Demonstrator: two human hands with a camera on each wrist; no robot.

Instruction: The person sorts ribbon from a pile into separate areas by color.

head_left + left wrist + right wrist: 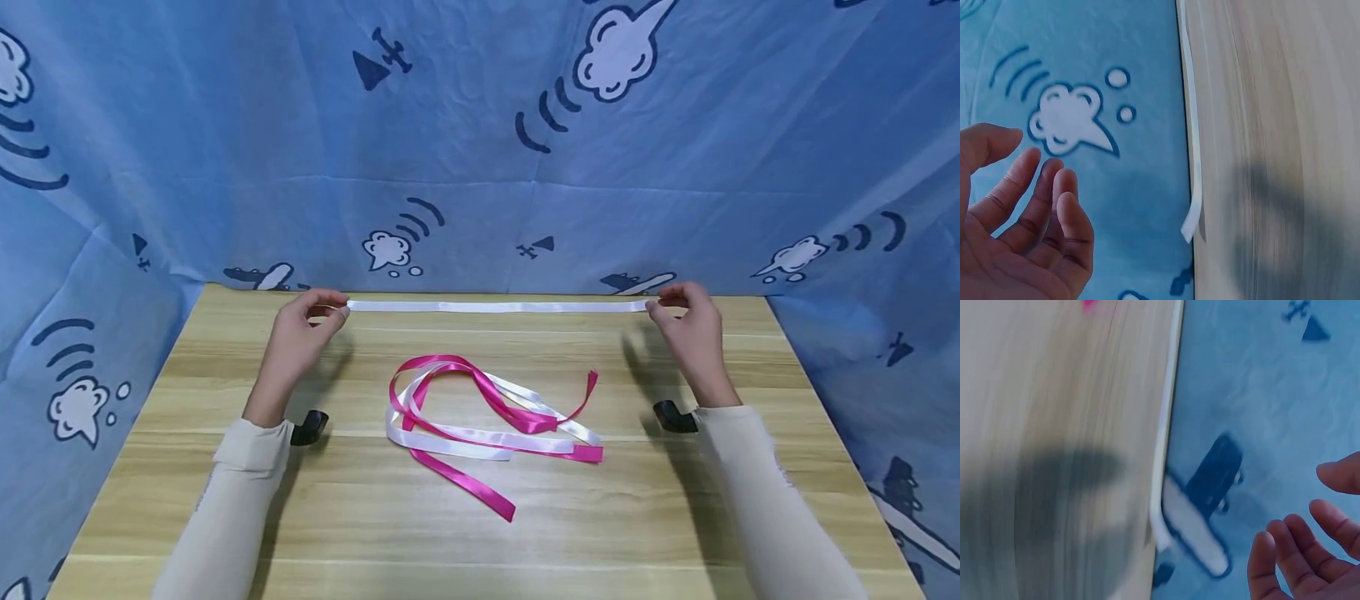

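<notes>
A white satin ribbon (495, 307) lies straight along the far edge of the table. At its left end is my left hand (300, 329), overlapping the tip in the head view. The left wrist view shows that hand's fingers loosely curved, thumb and forefinger apart, with the ribbon's end (1191, 225) free beside them. My right hand (692, 333) is by the right end. In the right wrist view its fingers are relaxed and hold nothing, and the ribbon (1163, 437) ends loose at the edge.
Mid-table, a loose tangle of pink ribbon (472, 492) and white ribbon (465, 450) lies between the forearms. A blue patterned curtain (465, 125) hangs right behind the wooden table (360, 533) and along both sides. Black wrist cameras jut inward from the cuffs.
</notes>
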